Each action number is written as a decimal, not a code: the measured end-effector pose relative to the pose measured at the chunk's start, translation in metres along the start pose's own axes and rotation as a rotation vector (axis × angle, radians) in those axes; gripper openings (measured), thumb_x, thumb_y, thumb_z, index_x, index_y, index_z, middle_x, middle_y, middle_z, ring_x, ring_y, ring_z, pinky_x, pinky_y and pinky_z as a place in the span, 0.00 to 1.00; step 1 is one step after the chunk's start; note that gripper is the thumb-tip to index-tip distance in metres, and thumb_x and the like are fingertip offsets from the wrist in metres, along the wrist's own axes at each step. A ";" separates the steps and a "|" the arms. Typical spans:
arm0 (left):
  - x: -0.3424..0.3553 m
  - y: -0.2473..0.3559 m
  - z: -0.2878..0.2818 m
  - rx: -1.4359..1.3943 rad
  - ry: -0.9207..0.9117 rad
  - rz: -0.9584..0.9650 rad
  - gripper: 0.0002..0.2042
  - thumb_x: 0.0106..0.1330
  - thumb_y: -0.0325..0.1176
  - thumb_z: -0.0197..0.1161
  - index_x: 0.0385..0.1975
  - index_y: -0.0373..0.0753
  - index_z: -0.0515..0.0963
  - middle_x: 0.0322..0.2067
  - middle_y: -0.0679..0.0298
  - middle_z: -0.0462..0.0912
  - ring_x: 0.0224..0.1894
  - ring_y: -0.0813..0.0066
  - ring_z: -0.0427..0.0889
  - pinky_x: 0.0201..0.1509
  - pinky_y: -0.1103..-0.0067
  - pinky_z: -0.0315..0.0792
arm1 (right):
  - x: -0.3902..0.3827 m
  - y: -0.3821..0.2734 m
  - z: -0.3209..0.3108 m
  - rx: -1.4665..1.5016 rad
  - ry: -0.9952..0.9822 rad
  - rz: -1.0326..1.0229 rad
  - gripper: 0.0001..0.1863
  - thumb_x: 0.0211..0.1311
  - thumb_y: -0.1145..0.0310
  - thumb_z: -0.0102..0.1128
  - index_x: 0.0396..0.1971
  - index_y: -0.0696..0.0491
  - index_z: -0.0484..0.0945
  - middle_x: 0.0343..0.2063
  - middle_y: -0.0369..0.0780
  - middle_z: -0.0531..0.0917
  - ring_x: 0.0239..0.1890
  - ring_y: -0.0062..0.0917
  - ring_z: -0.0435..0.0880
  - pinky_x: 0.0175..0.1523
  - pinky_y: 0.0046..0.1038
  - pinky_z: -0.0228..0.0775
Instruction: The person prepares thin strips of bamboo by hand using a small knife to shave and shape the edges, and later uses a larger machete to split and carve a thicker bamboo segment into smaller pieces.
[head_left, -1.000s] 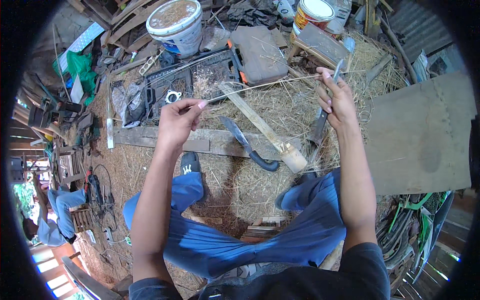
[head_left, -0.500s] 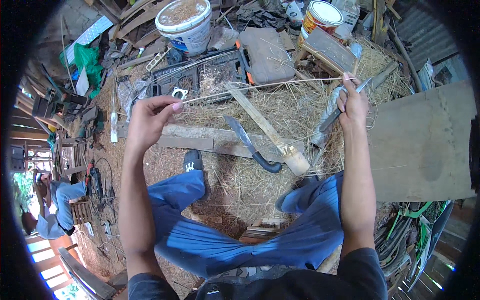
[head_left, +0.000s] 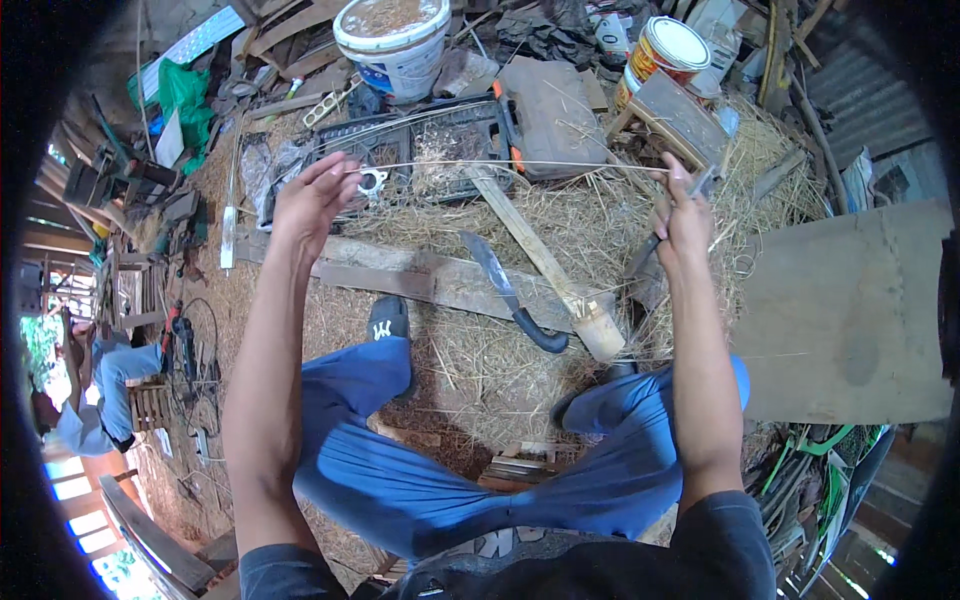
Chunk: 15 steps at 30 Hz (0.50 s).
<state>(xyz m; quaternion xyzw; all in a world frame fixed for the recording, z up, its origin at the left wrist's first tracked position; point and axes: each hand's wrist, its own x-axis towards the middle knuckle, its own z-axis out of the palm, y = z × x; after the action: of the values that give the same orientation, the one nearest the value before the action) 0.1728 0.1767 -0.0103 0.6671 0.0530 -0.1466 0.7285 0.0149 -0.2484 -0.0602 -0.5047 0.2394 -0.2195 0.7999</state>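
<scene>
A thin pale strip (head_left: pixel 510 161) stretches nearly level between both hands. My left hand (head_left: pixel 310 200) pinches its left end beside the open dark case. My right hand (head_left: pixel 683 220) grips a small knife (head_left: pixel 702 182), blade pointing up to the right, and holds the strip's other end at the fingertips. Below them a large dark-handled knife (head_left: pixel 490 272) lies on straw beside a wooden mallet-like piece (head_left: pixel 600 335) and a long plank (head_left: pixel 385 278).
Beyond the hands are a grey hard case (head_left: pixel 550 115), a white bucket (head_left: pixel 390 50) and paint cans (head_left: pixel 670 45). A flat board (head_left: pixel 840 310) stands at the right. Another person (head_left: pixel 125 365) in jeans sits at the far left near a power tool.
My left hand has moved left, then slightly up and right, bringing the strip closer to level. My right hand has shifted right, then slightly down and left, still holding the small knife.
</scene>
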 end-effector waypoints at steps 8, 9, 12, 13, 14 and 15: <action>0.014 -0.004 -0.014 -0.086 0.181 -0.011 0.17 0.74 0.21 0.51 0.61 0.27 0.69 0.51 0.49 0.81 0.47 0.66 0.85 0.53 0.76 0.84 | -0.019 -0.005 0.013 -0.075 -0.108 -0.027 0.21 0.77 0.57 0.52 0.58 0.56 0.77 0.44 0.40 0.85 0.14 0.08 0.57 0.16 0.15 0.49; 0.016 -0.005 -0.016 -0.094 0.182 -0.008 0.17 0.74 0.20 0.50 0.62 0.27 0.68 0.52 0.49 0.80 0.48 0.66 0.85 0.54 0.76 0.83 | -0.022 -0.007 0.014 -0.060 -0.117 -0.019 0.22 0.77 0.56 0.51 0.58 0.57 0.77 0.44 0.40 0.85 0.14 0.08 0.57 0.16 0.15 0.48; 0.015 -0.006 -0.012 -0.112 0.168 0.002 0.18 0.75 0.19 0.47 0.63 0.26 0.67 0.56 0.46 0.77 0.52 0.63 0.83 0.56 0.75 0.83 | -0.024 -0.011 0.010 -0.023 -0.121 0.004 0.23 0.78 0.53 0.48 0.56 0.57 0.77 0.44 0.40 0.84 0.14 0.08 0.57 0.16 0.15 0.48; 0.014 -0.004 -0.011 -0.131 0.173 0.011 0.18 0.75 0.19 0.47 0.63 0.26 0.67 0.56 0.46 0.77 0.53 0.62 0.82 0.57 0.74 0.82 | -0.025 -0.012 0.011 -0.011 -0.123 0.015 0.23 0.78 0.53 0.48 0.56 0.57 0.77 0.43 0.40 0.84 0.14 0.08 0.56 0.16 0.15 0.48; 0.013 -0.004 -0.010 -0.150 0.180 0.019 0.18 0.75 0.19 0.46 0.63 0.26 0.66 0.56 0.45 0.77 0.53 0.61 0.82 0.58 0.74 0.82 | -0.025 -0.013 0.011 0.000 -0.126 0.026 0.23 0.78 0.53 0.49 0.56 0.58 0.77 0.43 0.40 0.84 0.14 0.08 0.56 0.15 0.14 0.48; 0.013 -0.003 -0.009 -0.134 0.173 0.032 0.18 0.75 0.18 0.44 0.64 0.25 0.65 0.57 0.43 0.75 0.53 0.59 0.82 0.60 0.72 0.81 | -0.026 -0.013 0.011 -0.001 -0.113 0.014 0.22 0.78 0.54 0.49 0.54 0.59 0.78 0.41 0.40 0.83 0.14 0.08 0.56 0.15 0.14 0.48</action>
<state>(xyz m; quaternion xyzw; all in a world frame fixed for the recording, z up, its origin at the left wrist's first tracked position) 0.1852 0.1836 -0.0173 0.6278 0.1148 -0.0727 0.7664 0.0000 -0.2302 -0.0397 -0.5152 0.1972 -0.1849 0.8133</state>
